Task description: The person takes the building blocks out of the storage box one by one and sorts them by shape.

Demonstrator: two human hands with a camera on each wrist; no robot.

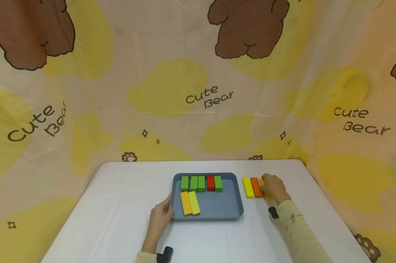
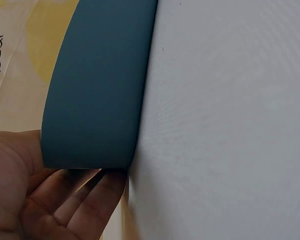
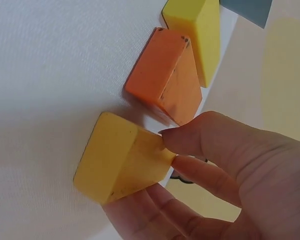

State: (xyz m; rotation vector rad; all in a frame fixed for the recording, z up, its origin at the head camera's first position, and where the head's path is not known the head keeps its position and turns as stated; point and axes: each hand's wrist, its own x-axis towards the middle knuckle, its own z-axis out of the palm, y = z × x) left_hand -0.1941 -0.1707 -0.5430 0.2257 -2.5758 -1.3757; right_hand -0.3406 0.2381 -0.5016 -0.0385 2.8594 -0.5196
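Note:
A blue-grey tray (image 1: pixel 219 207) lies on the table, its left edge gripped by my left hand (image 1: pixel 161 215). In the left wrist view, thumb and fingers (image 2: pixel 97 210) curl about the end of the tray's side wall (image 2: pixel 97 100). To the right of the tray, my right hand (image 1: pixel 274 188) pinches an amber-yellow block (image 3: pixel 122 155) between thumb and fingers. This block lies at the right end of a short row. Beside it sit an orange block (image 1: pixel 256 187) and a bright yellow block (image 1: pixel 248 187).
Several green blocks (image 1: pixel 185 183) and a red block (image 1: pixel 210 183) line the tray's far side. Nearer, an amber block (image 1: pixel 186 204) and a yellow-green block (image 1: pixel 194 203) lie side by side. A patterned cloth (image 1: pixel 171 87) hangs behind the white table (image 1: pixel 132 182).

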